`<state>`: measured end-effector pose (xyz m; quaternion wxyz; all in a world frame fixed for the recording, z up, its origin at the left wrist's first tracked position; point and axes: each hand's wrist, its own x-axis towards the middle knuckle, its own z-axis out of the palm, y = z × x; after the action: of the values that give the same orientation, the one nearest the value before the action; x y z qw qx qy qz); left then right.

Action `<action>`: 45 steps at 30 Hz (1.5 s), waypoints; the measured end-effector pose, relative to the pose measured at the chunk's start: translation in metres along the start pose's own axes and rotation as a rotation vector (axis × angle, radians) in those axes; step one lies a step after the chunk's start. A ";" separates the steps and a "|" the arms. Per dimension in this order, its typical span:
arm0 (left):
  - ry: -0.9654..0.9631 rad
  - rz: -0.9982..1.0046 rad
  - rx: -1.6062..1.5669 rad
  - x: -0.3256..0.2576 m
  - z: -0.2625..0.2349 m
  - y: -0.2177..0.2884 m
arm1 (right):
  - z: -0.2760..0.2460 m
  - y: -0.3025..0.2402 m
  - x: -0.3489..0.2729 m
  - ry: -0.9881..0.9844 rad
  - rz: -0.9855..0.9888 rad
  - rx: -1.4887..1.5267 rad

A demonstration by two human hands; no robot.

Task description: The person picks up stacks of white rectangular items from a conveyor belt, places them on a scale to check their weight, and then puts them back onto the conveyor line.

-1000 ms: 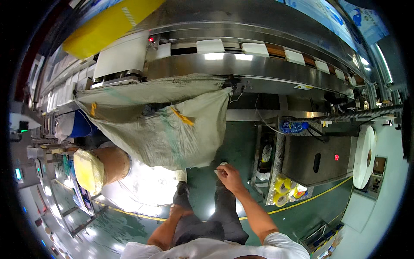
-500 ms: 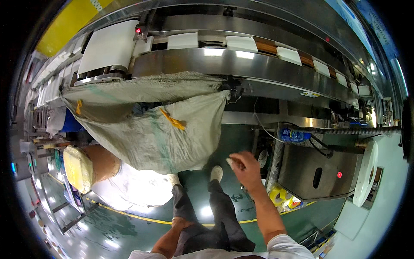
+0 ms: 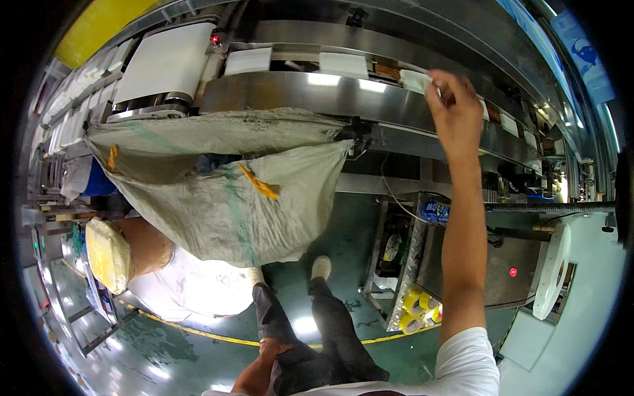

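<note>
My right hand (image 3: 456, 109) is raised over the steel conveyor's edge, arm stretched forward. Its fingers are curved, with thumb and forefinger apart, beside a flat white packet (image 3: 413, 80) on the line. The fingertips overlap the packet's edge in view; whether they touch it I cannot tell. Low down, my left hand (image 3: 275, 346) lies on my thigh with nothing visible in it. Other white packets (image 3: 343, 64) sit spaced out along the conveyor channel. In front of me hangs a large pale woven sack (image 3: 284, 211) with orange ties, its mouth partly spread; dark material shows inside.
A white belt (image 3: 165, 63) runs at the upper left, with rows of white packets beyond. Below the sack stand a brown roll with a yellow wrapped end (image 3: 107, 256) and a white bag (image 3: 191, 287). Rolls of yellow tape (image 3: 416, 303) sit by a steel cabinet (image 3: 505, 264) at right.
My right hand has moved up and to the right, from above the floor to the conveyor. Packets on the line have shifted left. My left hand stays on my thigh.
</note>
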<state>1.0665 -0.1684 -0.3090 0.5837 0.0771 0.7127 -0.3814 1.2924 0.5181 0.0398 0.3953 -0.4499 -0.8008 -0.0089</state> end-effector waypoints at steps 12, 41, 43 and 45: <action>0.009 -0.048 -0.083 -0.007 0.000 0.004 | 0.068 0.061 0.081 -0.329 -0.226 -0.174; -0.084 -0.046 -0.135 0.011 0.011 0.004 | 0.112 0.061 0.096 -0.448 -0.457 -0.186; -0.052 -0.001 -0.114 0.005 0.008 0.003 | 0.111 0.062 0.094 -0.469 -0.447 -0.221; 0.015 0.032 -0.043 0.014 0.015 -0.001 | 0.108 0.064 0.091 -0.435 -0.457 -0.276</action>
<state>1.0732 -0.1834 -0.3214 0.5858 0.0790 0.7238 -0.3560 1.2454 0.6613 0.0024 0.1385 -0.2995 -0.9377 -0.1091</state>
